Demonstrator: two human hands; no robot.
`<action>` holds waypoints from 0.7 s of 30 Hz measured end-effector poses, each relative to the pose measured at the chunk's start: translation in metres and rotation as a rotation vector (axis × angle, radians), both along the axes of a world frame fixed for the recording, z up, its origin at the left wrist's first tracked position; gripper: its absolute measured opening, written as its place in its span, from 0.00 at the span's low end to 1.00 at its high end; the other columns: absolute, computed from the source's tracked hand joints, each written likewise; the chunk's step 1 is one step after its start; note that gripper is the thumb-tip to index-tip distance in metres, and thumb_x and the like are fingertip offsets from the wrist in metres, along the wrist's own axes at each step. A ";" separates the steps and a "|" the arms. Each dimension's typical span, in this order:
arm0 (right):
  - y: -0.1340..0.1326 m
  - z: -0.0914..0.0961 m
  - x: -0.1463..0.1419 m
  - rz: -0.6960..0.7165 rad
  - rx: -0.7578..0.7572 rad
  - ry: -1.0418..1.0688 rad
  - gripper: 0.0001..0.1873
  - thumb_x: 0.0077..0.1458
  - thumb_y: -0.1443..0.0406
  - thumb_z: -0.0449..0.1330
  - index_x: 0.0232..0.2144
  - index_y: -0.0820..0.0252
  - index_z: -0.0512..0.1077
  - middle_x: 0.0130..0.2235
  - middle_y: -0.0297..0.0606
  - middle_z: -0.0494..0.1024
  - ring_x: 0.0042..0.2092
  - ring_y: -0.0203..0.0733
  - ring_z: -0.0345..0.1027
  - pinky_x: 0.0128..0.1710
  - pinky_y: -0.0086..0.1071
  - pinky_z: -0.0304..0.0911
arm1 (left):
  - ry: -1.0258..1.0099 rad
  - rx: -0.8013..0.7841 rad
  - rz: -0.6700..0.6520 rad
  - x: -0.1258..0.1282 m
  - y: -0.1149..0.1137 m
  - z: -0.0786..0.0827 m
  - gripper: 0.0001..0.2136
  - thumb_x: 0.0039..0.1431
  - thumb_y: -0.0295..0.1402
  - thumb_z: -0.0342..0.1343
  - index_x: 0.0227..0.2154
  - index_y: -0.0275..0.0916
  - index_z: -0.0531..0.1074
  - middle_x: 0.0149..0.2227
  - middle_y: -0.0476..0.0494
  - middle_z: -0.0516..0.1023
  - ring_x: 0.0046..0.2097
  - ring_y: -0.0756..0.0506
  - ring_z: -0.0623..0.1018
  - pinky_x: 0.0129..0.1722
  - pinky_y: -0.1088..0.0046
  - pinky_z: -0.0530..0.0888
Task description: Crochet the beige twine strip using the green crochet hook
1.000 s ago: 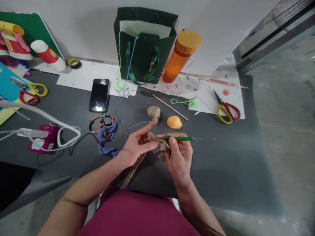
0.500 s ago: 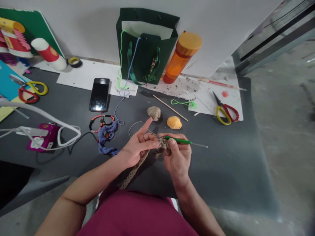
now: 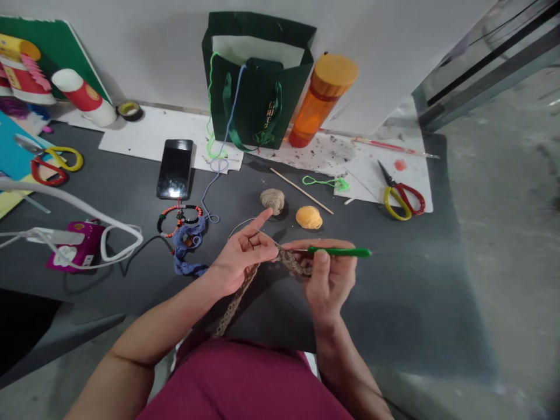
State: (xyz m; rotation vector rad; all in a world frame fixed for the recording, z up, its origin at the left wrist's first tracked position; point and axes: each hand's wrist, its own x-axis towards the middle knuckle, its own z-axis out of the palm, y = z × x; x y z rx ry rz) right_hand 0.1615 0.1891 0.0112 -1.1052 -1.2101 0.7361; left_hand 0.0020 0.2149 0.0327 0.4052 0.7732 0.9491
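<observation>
My left hand (image 3: 242, 256) pinches a strip of brown crochet work (image 3: 238, 306) between thumb and fingers, its index finger stretched out with yarn running over it. The strip hangs down toward my lap, and another part of it lies between the two hands. My right hand (image 3: 332, 277) is closed on a crochet hook with a green handle (image 3: 341, 252); the metal tip points left to the edge of the work. A ball of brown yarn (image 3: 272, 201) sits just beyond my left fingertip, and a ball of yellow yarn (image 3: 308, 217) lies to its right.
A dark green paper bag (image 3: 258, 87) and an orange bottle (image 3: 321, 102) stand against the wall. Scissors (image 3: 402, 195) lie at right, a thin stick (image 3: 301, 191) in the middle. At left are a phone (image 3: 175, 169), beaded bracelets (image 3: 164, 221), blue crochet work (image 3: 186, 265) and white cables (image 3: 118, 221).
My right hand has moved right with the crochet hook, which now points its metal end left at the work. The brown strip is stretched more between the hands. My left hand has barely moved.
</observation>
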 end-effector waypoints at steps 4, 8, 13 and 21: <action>0.002 0.001 0.002 0.065 0.260 -0.362 0.11 0.63 0.71 0.61 0.44 0.51 0.77 0.40 0.37 0.87 0.38 0.42 0.83 0.36 0.38 0.78 | -0.013 -0.016 0.043 0.003 -0.001 -0.001 0.39 0.44 0.27 0.75 0.62 0.40 0.71 0.25 0.56 0.77 0.29 0.54 0.74 0.36 0.76 0.70; 0.001 0.003 -0.001 0.036 0.304 -0.443 0.15 0.59 0.73 0.64 0.44 0.49 0.79 0.42 0.36 0.87 0.38 0.43 0.83 0.36 0.38 0.79 | -0.086 -0.113 -0.003 0.003 -0.002 -0.003 0.42 0.43 0.26 0.75 0.64 0.39 0.68 0.24 0.58 0.75 0.29 0.55 0.75 0.35 0.78 0.70; -0.009 -0.004 -0.002 -0.129 0.035 -0.257 0.06 0.63 0.66 0.61 0.41 0.54 0.78 0.36 0.37 0.86 0.35 0.42 0.83 0.33 0.34 0.77 | -0.115 -0.171 -0.046 0.001 -0.001 -0.003 0.39 0.44 0.27 0.75 0.62 0.41 0.71 0.24 0.59 0.74 0.28 0.55 0.74 0.36 0.78 0.71; 0.001 -0.001 -0.006 -0.067 -0.368 0.321 0.14 0.62 0.51 0.62 0.36 0.54 0.72 0.27 0.32 0.82 0.24 0.39 0.77 0.24 0.31 0.73 | -0.105 -0.125 -0.048 0.001 0.000 -0.002 0.31 0.44 0.28 0.75 0.55 0.39 0.78 0.25 0.56 0.74 0.29 0.55 0.72 0.34 0.78 0.68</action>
